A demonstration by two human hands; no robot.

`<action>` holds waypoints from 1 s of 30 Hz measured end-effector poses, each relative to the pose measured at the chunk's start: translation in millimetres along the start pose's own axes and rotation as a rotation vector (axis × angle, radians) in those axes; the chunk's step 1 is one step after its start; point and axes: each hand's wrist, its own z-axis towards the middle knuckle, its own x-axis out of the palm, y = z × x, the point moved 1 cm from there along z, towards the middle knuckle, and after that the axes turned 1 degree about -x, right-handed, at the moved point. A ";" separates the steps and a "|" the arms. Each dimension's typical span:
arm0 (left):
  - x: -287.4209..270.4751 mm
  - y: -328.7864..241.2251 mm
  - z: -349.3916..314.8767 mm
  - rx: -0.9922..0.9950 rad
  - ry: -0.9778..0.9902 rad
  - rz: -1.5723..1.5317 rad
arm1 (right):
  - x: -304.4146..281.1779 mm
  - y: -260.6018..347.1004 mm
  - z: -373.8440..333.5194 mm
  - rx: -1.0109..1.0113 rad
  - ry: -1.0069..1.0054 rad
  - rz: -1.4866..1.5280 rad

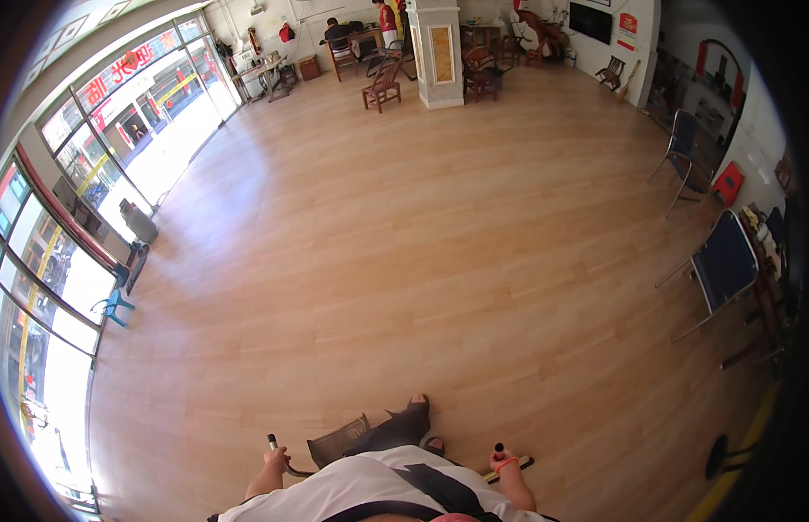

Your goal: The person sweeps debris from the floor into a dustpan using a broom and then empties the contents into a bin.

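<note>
Red reversed characters (119, 71) mark the window glass (147, 117), and a red wall poster (627, 30) bears tiny unreadable print.

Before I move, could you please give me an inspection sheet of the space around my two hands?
Surface: light wood-look floor.
Job's things: left handle, right handle; dark mesh piece between them.
Clutter: blue stool and grey cylinder at left; nearer blue chair at right.
Hands: left hand closed around left handle; right hand around right handle.
Cables: nothing seen near the hands.
Surroundings: glass front at left; pillar and seated person toward the far end.
</note>
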 end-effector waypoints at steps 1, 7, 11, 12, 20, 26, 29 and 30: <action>16.5 -6.9 5.2 -0.035 0.010 -0.088 | 14.0 1.4 4.2 -0.018 -0.014 0.046; 124.2 -54.9 40.3 -0.236 0.064 -0.441 | 71.9 41.4 57.6 -0.192 -0.198 0.081; 212.4 -105.2 69.4 -0.384 0.100 -0.614 | 122.1 82.6 76.8 -0.372 0.030 0.064; 230.4 -138.1 37.2 -0.375 0.217 -0.604 | 142.5 89.9 71.5 -0.433 0.177 0.076; 350.7 -284.0 51.2 -0.399 0.202 -0.724 | 374.1 102.5 30.0 -0.147 -0.147 0.424; 439.4 -366.9 28.2 -0.361 0.169 -0.756 | 497.9 149.2 86.1 -0.163 -0.187 0.352; 474.2 -406.4 32.8 -0.340 0.183 -0.820 | 557.9 165.7 96.6 -0.160 -0.153 0.376; 494.4 -430.4 14.5 -0.339 0.209 -0.745 | 574.3 178.4 96.3 -0.171 -0.157 0.391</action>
